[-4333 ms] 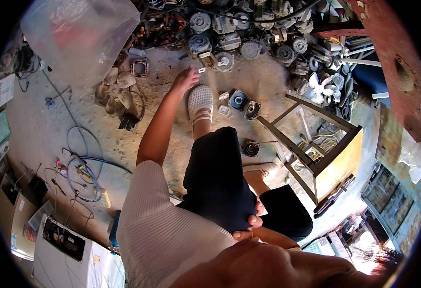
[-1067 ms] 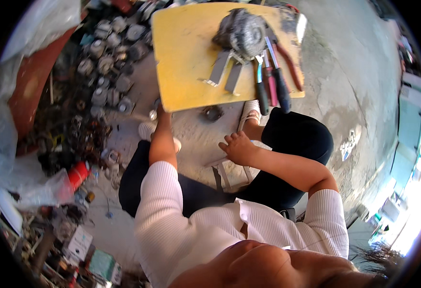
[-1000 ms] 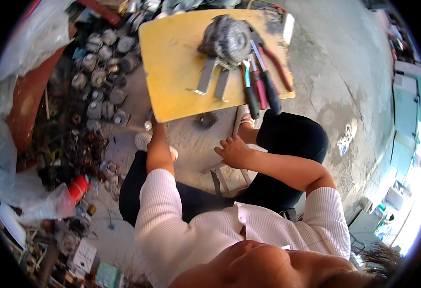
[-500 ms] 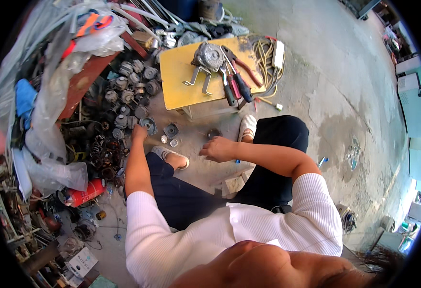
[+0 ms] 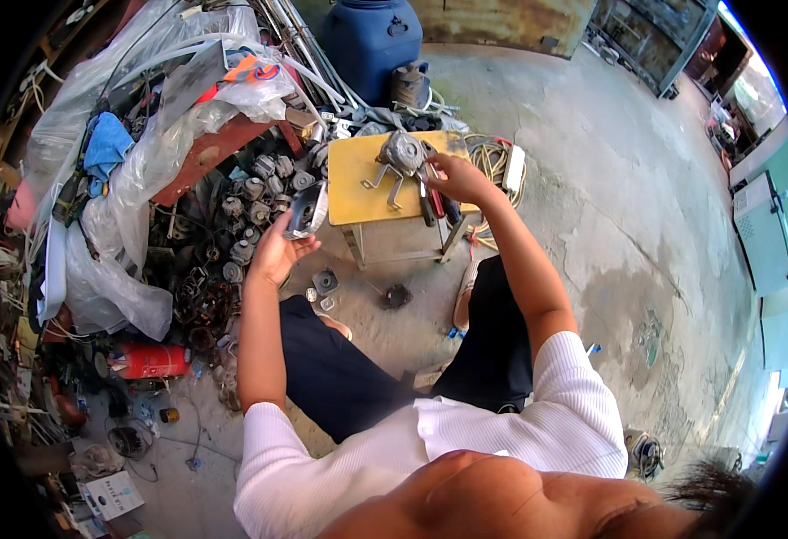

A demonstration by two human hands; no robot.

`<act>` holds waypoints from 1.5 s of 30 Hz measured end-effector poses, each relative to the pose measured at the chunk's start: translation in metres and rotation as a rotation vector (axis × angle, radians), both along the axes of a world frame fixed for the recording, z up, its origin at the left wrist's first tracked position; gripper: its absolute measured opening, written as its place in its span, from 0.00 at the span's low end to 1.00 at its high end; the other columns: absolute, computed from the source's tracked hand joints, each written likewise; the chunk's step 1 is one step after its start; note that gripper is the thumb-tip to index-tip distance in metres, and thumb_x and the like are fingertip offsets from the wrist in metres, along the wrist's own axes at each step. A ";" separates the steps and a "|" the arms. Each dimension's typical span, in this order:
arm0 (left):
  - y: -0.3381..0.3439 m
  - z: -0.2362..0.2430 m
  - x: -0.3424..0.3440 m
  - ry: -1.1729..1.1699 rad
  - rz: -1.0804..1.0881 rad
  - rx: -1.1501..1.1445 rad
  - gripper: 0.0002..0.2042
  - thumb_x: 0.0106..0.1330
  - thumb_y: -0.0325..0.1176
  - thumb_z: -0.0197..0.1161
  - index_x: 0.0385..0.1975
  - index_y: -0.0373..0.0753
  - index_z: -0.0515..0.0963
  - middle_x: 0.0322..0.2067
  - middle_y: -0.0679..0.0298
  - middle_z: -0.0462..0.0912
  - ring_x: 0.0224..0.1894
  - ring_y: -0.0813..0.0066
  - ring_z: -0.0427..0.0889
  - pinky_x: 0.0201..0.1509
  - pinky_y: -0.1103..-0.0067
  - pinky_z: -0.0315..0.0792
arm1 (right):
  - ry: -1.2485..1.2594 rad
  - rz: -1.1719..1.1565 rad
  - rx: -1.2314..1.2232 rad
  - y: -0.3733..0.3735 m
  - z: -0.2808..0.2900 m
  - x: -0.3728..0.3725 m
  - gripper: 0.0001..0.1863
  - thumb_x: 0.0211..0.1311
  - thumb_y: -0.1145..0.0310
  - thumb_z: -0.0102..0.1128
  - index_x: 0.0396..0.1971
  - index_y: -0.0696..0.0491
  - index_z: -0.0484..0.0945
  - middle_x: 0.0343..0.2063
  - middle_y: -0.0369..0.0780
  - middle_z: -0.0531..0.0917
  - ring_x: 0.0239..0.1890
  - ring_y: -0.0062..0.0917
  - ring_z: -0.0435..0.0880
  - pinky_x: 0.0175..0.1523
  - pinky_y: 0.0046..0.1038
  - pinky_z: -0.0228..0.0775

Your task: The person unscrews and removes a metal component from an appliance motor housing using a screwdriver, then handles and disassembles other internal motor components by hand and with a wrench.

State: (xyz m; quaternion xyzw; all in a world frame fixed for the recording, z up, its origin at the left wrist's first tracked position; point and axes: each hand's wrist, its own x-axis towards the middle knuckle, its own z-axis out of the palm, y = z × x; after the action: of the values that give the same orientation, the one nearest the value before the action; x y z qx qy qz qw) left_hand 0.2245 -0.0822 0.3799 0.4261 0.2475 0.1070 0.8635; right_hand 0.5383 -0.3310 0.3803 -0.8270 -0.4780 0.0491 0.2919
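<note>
My left hand (image 5: 277,254) holds a round metal motor housing cover (image 5: 308,210) tilted on edge, thumb on one side and fingers below. It is raised in front of the yellow table (image 5: 351,193). My right hand (image 5: 458,178) reaches over the table, its fingers curled down among the hand tools; what they grip is hidden. Beneath it show screwdriver handles (image 5: 437,207). Left of those fingers a small motor (image 5: 403,153) with a bent metal bracket stands on the table. On the floor lie a square metal cover (image 5: 325,281) and a dark round part (image 5: 398,296).
Many used small motors (image 5: 255,189) are heaped left of the table. A red cylinder (image 5: 149,360) and plastic sheeting (image 5: 111,260) lie farther left. Behind the table stands a blue drum (image 5: 371,49). A coiled cable with a white power strip (image 5: 513,169) lies to the right.
My left hand has lifted the motor housing cover from beside the heap. My right hand has moved from above the floor forward to the tools on the table. The view has tilted up.
</note>
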 end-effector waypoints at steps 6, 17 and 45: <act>-0.001 -0.008 0.067 -0.209 -0.103 -0.341 0.20 0.76 0.48 0.49 0.42 0.38 0.81 0.31 0.63 0.87 0.34 0.69 0.86 0.48 0.67 0.81 | 0.012 -0.312 -0.191 0.013 0.002 0.023 0.21 0.62 0.51 0.59 0.44 0.53 0.81 0.36 0.48 0.86 0.42 0.44 0.85 0.48 0.40 0.75; 0.010 -0.026 0.096 -0.556 -0.122 -0.471 0.28 0.76 0.55 0.43 0.64 0.40 0.68 0.63 0.55 0.73 0.65 0.52 0.71 0.70 0.57 0.65 | 0.074 -0.266 -0.449 -0.013 -0.006 -0.006 0.31 0.52 0.50 0.67 0.54 0.50 0.78 0.36 0.44 0.87 0.43 0.40 0.86 0.48 0.40 0.77; 0.001 -0.005 0.129 -0.572 0.055 -0.589 0.33 0.66 0.55 0.55 0.66 0.39 0.65 0.66 0.46 0.64 0.68 0.44 0.63 0.68 0.50 0.62 | 0.763 0.059 0.310 -0.009 0.011 -0.072 0.22 0.71 0.67 0.57 0.62 0.55 0.73 0.33 0.31 0.76 0.29 0.11 0.70 0.34 0.17 0.65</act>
State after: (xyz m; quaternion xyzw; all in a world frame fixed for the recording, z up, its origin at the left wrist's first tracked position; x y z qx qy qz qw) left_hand 0.3532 -0.0815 0.3750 0.1070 0.0289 0.1686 0.9794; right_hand 0.4665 -0.3399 0.3911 -0.6814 -0.3608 0.2881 0.5679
